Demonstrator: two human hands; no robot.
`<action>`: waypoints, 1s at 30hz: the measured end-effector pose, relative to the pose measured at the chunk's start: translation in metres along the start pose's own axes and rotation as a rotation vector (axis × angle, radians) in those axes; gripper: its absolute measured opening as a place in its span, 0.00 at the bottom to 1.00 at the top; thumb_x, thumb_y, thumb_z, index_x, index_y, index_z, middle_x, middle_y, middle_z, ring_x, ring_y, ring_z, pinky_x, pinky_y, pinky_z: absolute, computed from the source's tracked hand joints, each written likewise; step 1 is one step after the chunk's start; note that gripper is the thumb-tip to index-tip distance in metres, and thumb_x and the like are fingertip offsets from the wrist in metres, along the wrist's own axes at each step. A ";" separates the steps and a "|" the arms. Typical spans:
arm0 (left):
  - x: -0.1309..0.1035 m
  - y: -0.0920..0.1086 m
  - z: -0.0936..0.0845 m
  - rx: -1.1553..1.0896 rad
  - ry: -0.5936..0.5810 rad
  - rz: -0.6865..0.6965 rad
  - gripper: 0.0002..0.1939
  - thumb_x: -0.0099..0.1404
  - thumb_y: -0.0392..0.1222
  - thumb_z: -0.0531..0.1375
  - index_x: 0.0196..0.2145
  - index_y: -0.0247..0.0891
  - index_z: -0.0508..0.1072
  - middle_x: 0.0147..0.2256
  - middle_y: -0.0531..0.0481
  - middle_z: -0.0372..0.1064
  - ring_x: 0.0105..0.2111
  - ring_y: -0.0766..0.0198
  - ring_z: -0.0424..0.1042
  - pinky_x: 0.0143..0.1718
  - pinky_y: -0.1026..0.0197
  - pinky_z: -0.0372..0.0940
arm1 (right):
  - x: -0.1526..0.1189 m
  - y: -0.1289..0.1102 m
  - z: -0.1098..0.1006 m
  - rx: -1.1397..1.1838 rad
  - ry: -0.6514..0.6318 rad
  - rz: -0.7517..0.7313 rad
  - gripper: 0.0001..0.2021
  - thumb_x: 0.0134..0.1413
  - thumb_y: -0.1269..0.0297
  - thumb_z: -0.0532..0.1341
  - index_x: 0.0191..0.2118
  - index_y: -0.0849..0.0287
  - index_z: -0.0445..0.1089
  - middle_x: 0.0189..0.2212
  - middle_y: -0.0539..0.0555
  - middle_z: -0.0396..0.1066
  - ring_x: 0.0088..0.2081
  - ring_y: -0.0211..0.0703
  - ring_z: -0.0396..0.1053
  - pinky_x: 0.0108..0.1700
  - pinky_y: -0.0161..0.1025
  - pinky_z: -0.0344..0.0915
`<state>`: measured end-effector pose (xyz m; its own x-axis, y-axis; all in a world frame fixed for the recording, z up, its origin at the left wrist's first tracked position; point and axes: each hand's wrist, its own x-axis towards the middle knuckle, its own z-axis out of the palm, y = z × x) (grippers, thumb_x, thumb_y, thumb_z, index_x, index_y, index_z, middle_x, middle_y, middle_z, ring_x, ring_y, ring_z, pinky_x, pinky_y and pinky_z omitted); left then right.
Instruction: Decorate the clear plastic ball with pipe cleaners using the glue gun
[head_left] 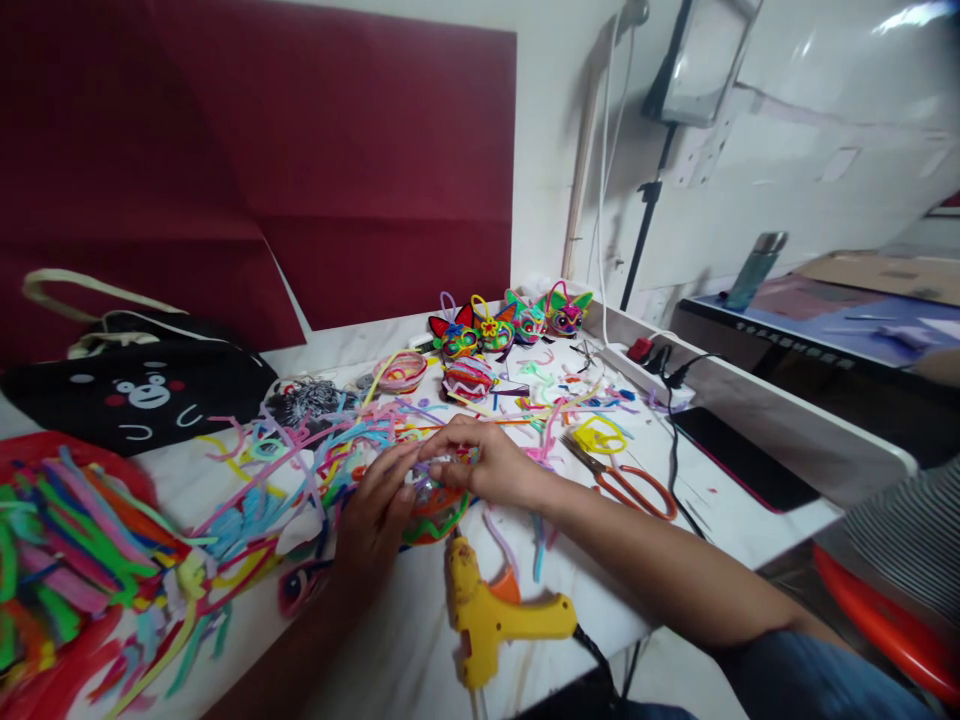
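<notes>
My left hand [379, 510] curves around the left side of a round, multicoloured craft piece [435, 515] with green and orange edging. From the other side, my right hand [480, 462] has its fingers bent over the top of the same piece. Both hands hold it just above the white marbled table. Directly below lies a yellow glue gun [487, 615]. Orange-handled scissors [626, 485] rest to the right of my right wrist, beside a yellow loop [599, 435]. The parts of the piece under my fingers are hidden.
Pipe-cleaner scraps [300, 470] cover the table's middle. A red tray [71, 460] of coloured strips is at left, near a black bag [142, 390]. Finished cat-face pieces [529, 320] stand at the back. A phone [742, 455] and power strip [646, 372] lie right.
</notes>
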<state>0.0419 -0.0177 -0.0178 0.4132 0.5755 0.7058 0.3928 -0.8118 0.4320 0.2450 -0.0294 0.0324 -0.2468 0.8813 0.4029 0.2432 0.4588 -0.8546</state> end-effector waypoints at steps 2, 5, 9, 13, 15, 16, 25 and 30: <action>-0.001 0.000 0.000 0.000 0.003 -0.002 0.20 0.73 0.34 0.51 0.60 0.46 0.67 0.60 0.47 0.66 0.61 0.60 0.64 0.63 0.55 0.60 | 0.001 0.001 -0.001 0.055 -0.010 0.020 0.07 0.50 0.75 0.67 0.37 0.59 0.78 0.35 0.50 0.71 0.39 0.40 0.69 0.46 0.38 0.65; -0.002 -0.001 0.001 0.008 0.001 -0.009 0.20 0.73 0.34 0.51 0.59 0.45 0.68 0.59 0.47 0.66 0.61 0.60 0.65 0.63 0.56 0.60 | 0.001 0.001 -0.002 0.089 -0.025 0.037 0.06 0.51 0.74 0.66 0.37 0.60 0.78 0.34 0.50 0.72 0.35 0.37 0.69 0.42 0.36 0.66; -0.003 -0.003 0.001 0.038 -0.002 -0.022 0.19 0.73 0.36 0.51 0.58 0.45 0.69 0.59 0.47 0.67 0.60 0.60 0.65 0.63 0.57 0.60 | 0.002 0.000 -0.002 0.122 -0.044 0.062 0.05 0.54 0.72 0.65 0.38 0.62 0.77 0.31 0.49 0.71 0.28 0.34 0.68 0.35 0.33 0.67; -0.002 0.000 0.000 0.041 -0.002 -0.025 0.19 0.73 0.37 0.51 0.59 0.45 0.68 0.59 0.47 0.66 0.60 0.60 0.65 0.63 0.57 0.59 | -0.001 -0.006 -0.007 0.111 -0.021 0.068 0.06 0.55 0.71 0.64 0.38 0.62 0.77 0.31 0.50 0.72 0.29 0.35 0.69 0.37 0.34 0.68; -0.001 0.001 -0.001 0.036 -0.017 -0.028 0.19 0.73 0.37 0.51 0.59 0.45 0.68 0.59 0.47 0.66 0.61 0.60 0.64 0.63 0.58 0.58 | -0.004 -0.011 -0.013 0.049 0.022 0.032 0.06 0.54 0.73 0.65 0.38 0.61 0.77 0.34 0.51 0.74 0.34 0.37 0.71 0.42 0.36 0.67; -0.001 0.002 -0.001 0.033 -0.023 -0.028 0.19 0.73 0.37 0.51 0.59 0.45 0.68 0.59 0.47 0.66 0.61 0.60 0.64 0.64 0.58 0.58 | -0.007 -0.014 -0.016 0.003 0.041 0.007 0.06 0.54 0.74 0.65 0.37 0.61 0.77 0.34 0.52 0.74 0.37 0.39 0.71 0.44 0.37 0.66; 0.002 0.003 -0.001 0.049 -0.020 -0.063 0.18 0.74 0.41 0.49 0.57 0.41 0.71 0.57 0.45 0.68 0.59 0.57 0.67 0.62 0.53 0.61 | -0.051 -0.023 -0.036 -0.291 -0.055 -0.010 0.09 0.58 0.76 0.59 0.38 0.61 0.76 0.35 0.54 0.78 0.36 0.40 0.74 0.40 0.35 0.67; 0.001 0.005 -0.001 0.040 -0.004 -0.073 0.18 0.74 0.42 0.49 0.56 0.42 0.71 0.57 0.46 0.69 0.59 0.56 0.67 0.62 0.52 0.62 | -0.085 -0.012 -0.036 -0.427 -0.090 -0.099 0.10 0.59 0.77 0.57 0.40 0.61 0.75 0.35 0.56 0.76 0.37 0.43 0.74 0.40 0.37 0.68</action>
<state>0.0434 -0.0212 -0.0140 0.3855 0.6331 0.6712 0.4546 -0.7633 0.4590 0.2965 -0.1052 0.0201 -0.3643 0.8261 0.4299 0.5749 0.5626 -0.5941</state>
